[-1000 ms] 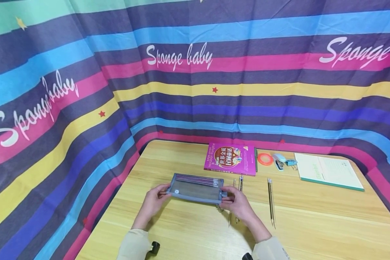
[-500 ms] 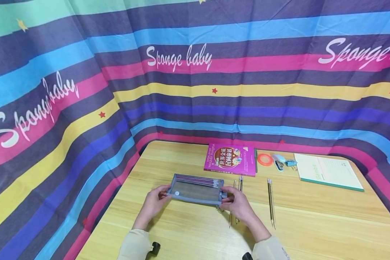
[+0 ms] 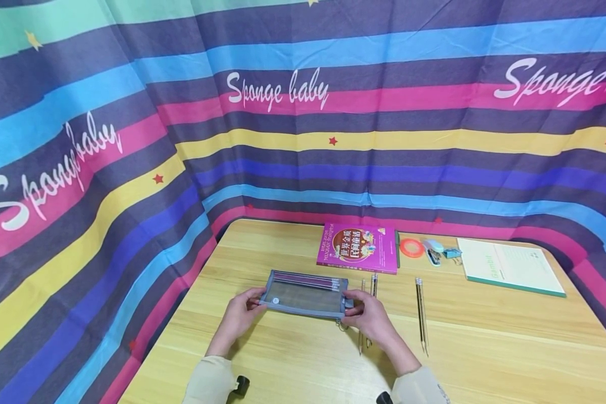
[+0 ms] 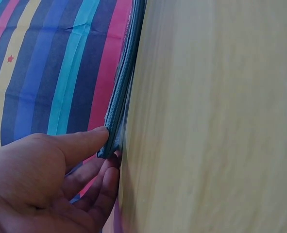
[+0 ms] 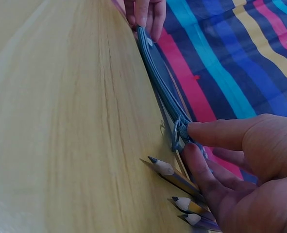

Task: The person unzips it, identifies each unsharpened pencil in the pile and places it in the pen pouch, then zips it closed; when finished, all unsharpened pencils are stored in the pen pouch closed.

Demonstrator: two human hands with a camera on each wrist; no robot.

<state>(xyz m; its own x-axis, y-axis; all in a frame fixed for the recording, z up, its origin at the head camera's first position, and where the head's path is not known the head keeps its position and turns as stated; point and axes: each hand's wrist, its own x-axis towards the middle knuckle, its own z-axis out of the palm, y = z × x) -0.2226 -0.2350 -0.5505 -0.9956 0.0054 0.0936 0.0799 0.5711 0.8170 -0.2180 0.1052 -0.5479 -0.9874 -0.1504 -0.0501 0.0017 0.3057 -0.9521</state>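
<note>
A blue-grey mesh pencil case [image 3: 303, 300] lies across the wooden table, with several pencils [image 3: 305, 280] showing through along its far side. At its left end, my left hand [image 3: 239, 317] pinches the corner between thumb and fingers, as the left wrist view also shows. My right hand [image 3: 371, 318] grips the other end; in the right wrist view its thumb and finger pinch the edge beside the zipper pull [image 5: 176, 136]. Beneath and beside the right hand lie loose pencils [image 3: 361, 336], points toward me, partly covered by that hand.
Two more pencils [image 3: 421, 314] lie to the right. Along the back are a purple book [image 3: 358, 248], an orange tape roll [image 3: 412, 247], a light-blue stapler [image 3: 433, 251], a small teal item [image 3: 453, 253] and a notebook [image 3: 512, 266]. A striped curtain [image 3: 303, 168] encloses the table [image 3: 293, 365].
Both hands keep their hold on the pencil case, which has barely moved. The leftmost loose pencil by the right hand has turned slightly, its point shifting right.
</note>
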